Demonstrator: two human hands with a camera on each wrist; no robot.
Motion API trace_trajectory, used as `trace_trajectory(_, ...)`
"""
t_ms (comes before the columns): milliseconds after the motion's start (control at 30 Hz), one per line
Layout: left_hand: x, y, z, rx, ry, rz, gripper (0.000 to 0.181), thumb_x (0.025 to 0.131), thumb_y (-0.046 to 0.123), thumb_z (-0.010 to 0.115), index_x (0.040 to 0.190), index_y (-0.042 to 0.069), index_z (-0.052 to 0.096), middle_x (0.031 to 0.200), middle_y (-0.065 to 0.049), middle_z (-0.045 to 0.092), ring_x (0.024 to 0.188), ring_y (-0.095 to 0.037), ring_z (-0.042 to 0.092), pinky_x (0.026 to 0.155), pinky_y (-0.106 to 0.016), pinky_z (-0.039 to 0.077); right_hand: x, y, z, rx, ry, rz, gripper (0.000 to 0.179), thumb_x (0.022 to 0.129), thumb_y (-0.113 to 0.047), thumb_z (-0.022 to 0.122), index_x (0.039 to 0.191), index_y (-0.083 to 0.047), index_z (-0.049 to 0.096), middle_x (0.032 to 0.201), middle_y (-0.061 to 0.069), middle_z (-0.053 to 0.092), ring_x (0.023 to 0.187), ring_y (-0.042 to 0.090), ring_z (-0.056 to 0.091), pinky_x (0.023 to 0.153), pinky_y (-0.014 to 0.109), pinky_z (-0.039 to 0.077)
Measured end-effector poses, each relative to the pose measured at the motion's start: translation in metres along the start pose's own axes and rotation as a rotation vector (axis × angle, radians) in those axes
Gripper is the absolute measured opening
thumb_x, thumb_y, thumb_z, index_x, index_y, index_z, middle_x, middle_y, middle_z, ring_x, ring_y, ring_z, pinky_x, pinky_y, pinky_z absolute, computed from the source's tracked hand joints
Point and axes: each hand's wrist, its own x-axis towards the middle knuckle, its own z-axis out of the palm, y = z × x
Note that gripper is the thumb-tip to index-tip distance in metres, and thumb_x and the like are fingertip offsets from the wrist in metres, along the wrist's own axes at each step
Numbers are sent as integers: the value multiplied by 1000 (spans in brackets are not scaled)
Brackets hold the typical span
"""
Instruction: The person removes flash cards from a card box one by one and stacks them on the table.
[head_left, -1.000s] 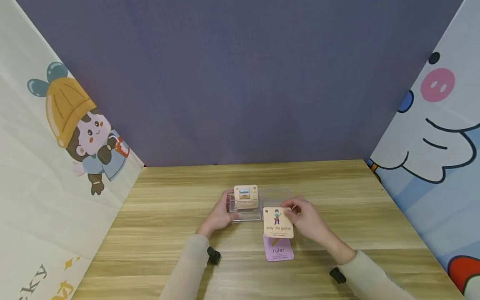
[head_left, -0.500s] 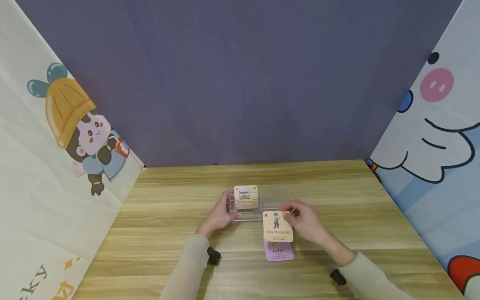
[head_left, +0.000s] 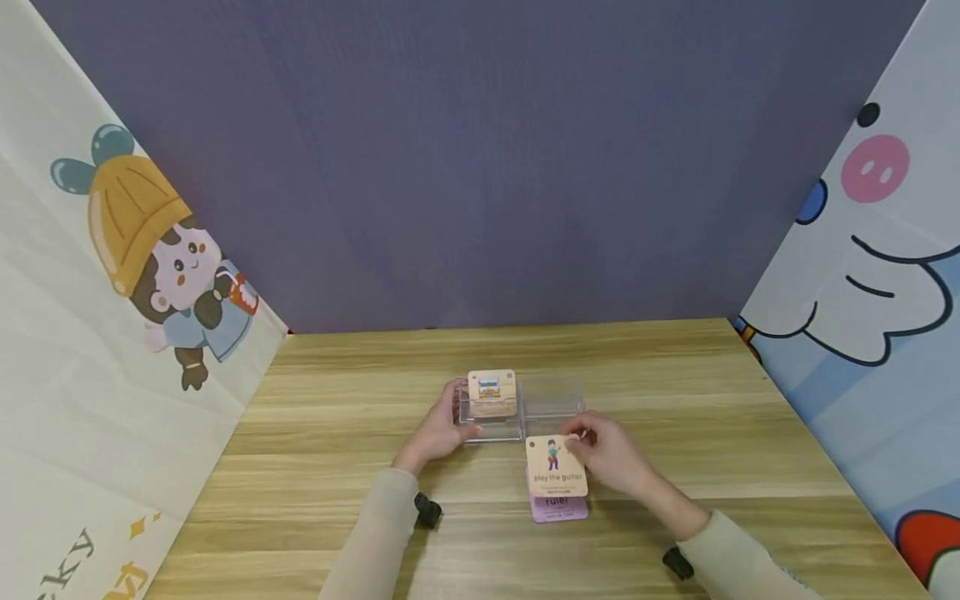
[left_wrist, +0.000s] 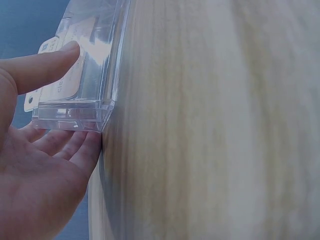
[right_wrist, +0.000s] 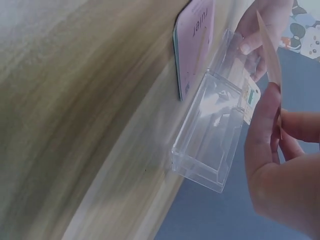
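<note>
My right hand (head_left: 611,454) pinches a cream "play the guitar" flashcard (head_left: 556,468) at its upper right corner. The card is tilted above a purple "ruler" card (head_left: 558,510) and hides most of it in the head view. From the right wrist, the ruler card (right_wrist: 195,47) tops a thin stack on the table. A clear plastic card holder (head_left: 552,406) with two compartments stands behind. My left hand (head_left: 437,431) grips its left end, thumb in front and fingers (left_wrist: 85,150) at the side. Cream cards (head_left: 492,390) stand in the left compartment; the right one holds none.
The wooden table (head_left: 337,492) reaches to a dark blue-grey backdrop (head_left: 480,167). Cartoon-printed cloths hang on the left (head_left: 90,292) and right (head_left: 885,275).
My right hand has brought the guitar card nearer to me, over the ruler card, covering more of it and uncovering the right compartment. My left hand and the holder have stayed put.
</note>
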Motion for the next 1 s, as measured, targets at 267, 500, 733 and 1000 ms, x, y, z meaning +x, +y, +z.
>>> trace_trajectory(267, 1, 0, 0, 11, 1, -12, 93, 86, 4, 78, 159, 10, 20, 148, -25, 44, 137, -46, 43, 117, -56, 32, -1, 7, 3, -20, -20, -9, 18, 88, 5, 68, 103, -3, 71, 94, 3, 66, 78, 14, 58, 67, 24, 53)
trace_trajectory(500, 1, -2, 0, 11, 1, -17, 93, 86, 5, 78, 159, 11, 20, 149, -26, 42, 139, -47, 41, 117, -57, 32, -2, 11, 5, -27, -48, -34, 17, 88, 5, 68, 102, -4, 71, 93, 2, 66, 77, 13, 57, 66, 23, 52)
trace_trajectory(733, 2, -1, 0, 26, 4, -22, 93, 86, 4, 78, 159, 11, 21, 150, -26, 42, 138, -47, 41, 117, -56, 32, -3, 12, 9, -26, -77, -49, 15, 88, 5, 69, 101, -3, 71, 88, 1, 63, 73, 11, 54, 62, 23, 50)
trace_trajectory(1000, 1, -1, 1, 34, 10, -28, 94, 86, 8, 79, 159, 10, 21, 151, -27, 40, 139, -48, 40, 117, -57, 31, -5, 14, 13, -71, -77, -21, 14, 88, 4, 70, 99, -4, 72, 87, 0, 60, 76, 13, 53, 64, 24, 48)
